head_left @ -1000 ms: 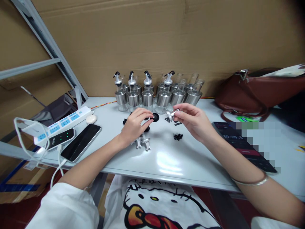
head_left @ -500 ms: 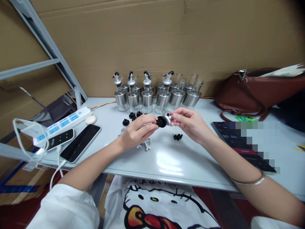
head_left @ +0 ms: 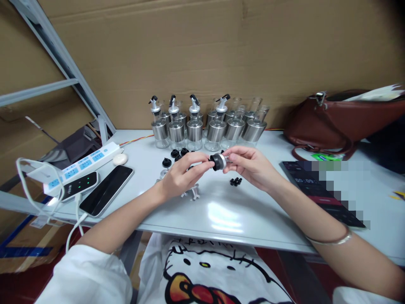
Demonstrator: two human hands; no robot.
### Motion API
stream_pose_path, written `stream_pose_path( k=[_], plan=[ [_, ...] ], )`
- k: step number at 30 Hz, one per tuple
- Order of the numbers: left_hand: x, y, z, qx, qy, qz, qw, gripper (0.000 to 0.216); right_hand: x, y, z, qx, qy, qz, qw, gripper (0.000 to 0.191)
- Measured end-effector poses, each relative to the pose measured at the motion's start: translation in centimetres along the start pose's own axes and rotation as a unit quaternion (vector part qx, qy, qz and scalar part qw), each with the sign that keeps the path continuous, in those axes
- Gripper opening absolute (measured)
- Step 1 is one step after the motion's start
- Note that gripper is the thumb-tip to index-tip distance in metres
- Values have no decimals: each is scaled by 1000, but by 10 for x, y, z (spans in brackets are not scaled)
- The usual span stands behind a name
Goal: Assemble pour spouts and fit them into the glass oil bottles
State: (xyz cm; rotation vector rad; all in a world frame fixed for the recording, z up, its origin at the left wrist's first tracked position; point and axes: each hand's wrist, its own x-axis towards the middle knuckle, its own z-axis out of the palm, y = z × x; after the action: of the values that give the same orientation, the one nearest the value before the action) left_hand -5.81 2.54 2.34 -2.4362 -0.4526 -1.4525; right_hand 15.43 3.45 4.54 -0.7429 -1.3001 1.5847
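Between my hands, above the table, is a bottle pourer made of a black rubber stopper (head_left: pixel 217 162) and a silver spout piece (head_left: pixel 225 161). My left hand (head_left: pixel 186 171) pinches the stopper's left end with its fingertips. My right hand (head_left: pixel 248 164) grips the silver spout on the other side, its fingers hiding most of it. The two parts sit against each other. Several black stoppers (head_left: pixel 166 161) lie beyond my left hand, and silver spout pieces (head_left: pixel 193 193) lie under and beside it. Small black caps (head_left: pixel 236 181) are clustered below my right hand.
Glass bottles with steel sleeves (head_left: pixel 194 131) stand in rows at the back, several topped with pourers. A power strip (head_left: pixel 84 162) and a phone (head_left: pixel 107 190) are on the left. A brown bag (head_left: pixel 332 122) and a dark tablet-like screen (head_left: pixel 316 194) are on the right.
The black stopper, tilted against the silver spout before, now lines up with it and sits flush. My hands have barely shifted otherwise.
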Motion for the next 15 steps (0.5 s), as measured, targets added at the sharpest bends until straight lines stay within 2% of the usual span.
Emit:
stream_pose_path(
  k=[5, 15],
  plan=[
    [-1, -1, 0, -11, 2, -18, 1000, 30, 0, 2, -2, -22, -6, 6, 1000, 24],
    [-1, -4, 3, -55, -5, 13, 998, 28, 3, 5, -10, -106, -16, -16, 994, 22]
  ],
)
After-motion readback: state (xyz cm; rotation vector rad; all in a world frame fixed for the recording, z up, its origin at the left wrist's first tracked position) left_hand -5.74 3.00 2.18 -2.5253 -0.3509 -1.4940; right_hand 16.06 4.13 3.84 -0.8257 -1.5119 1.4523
